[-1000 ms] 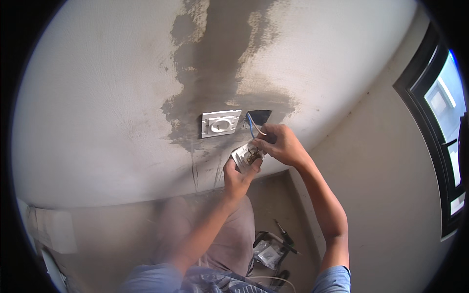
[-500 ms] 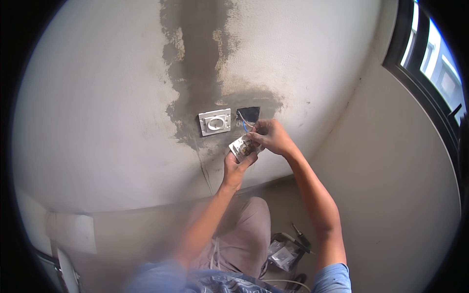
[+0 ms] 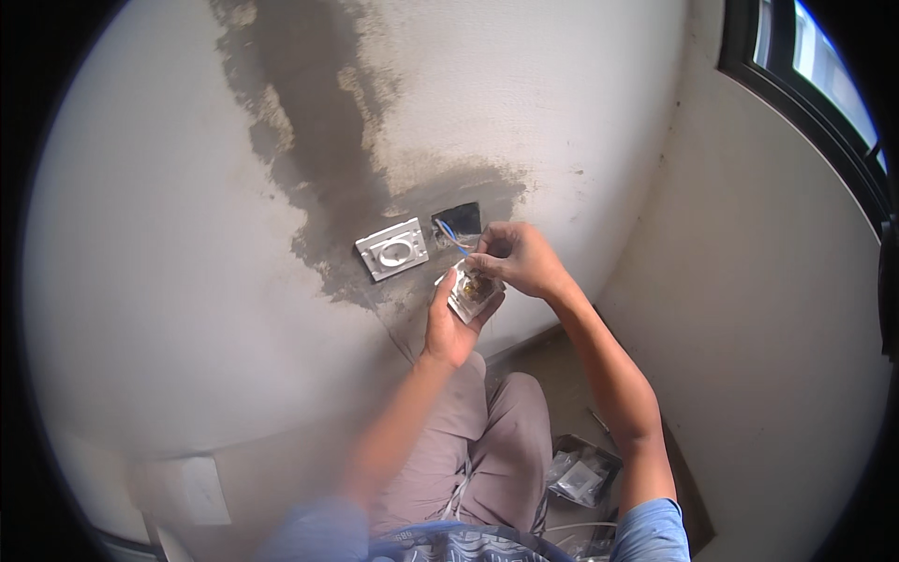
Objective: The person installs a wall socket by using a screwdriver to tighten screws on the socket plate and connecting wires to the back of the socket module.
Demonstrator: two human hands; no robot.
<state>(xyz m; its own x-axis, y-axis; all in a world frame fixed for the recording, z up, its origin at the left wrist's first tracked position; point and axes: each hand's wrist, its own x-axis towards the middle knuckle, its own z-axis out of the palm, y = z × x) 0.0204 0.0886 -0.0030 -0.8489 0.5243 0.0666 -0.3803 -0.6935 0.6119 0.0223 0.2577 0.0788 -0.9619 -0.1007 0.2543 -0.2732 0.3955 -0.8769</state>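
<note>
My left hand (image 3: 451, 337) clamped the white socket unit (image 3: 469, 298) by opposite edges, below the bottom edge of the wall cavity (image 3: 458, 219). Couldn't tell whether my right hand (image 3: 520, 258), touching its top, pinched anything. Probably light, stiff, crackable; grip by rim.

Pale wall (image 3: 169, 253) – dark-framed window (image 3: 813, 89)
</note>
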